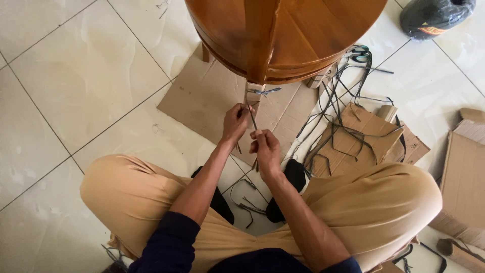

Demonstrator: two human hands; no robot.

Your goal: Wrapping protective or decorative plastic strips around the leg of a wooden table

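Note:
A round wooden table [303, 30] stands on a sheet of cardboard, with one leg [260, 45] nearest me. A thin dark strap [251, 115] runs down from the wrapped foot of that leg to my hands. My left hand [235, 123] pinches the strap higher up, close to the leg. Just below and to the right, my right hand [264, 147] grips the strap's lower part. Both hands are closed on it, above my crossed legs in tan trousers.
A flat cardboard sheet [202, 101] lies under the table. Loose dark straps [343, 116] and folded cardboard pieces [369, 136] spread to the right, with scissors [359, 53] near the table's edge. A black bag [434, 17] sits at the top right, more cardboard [465, 182] at the right edge.

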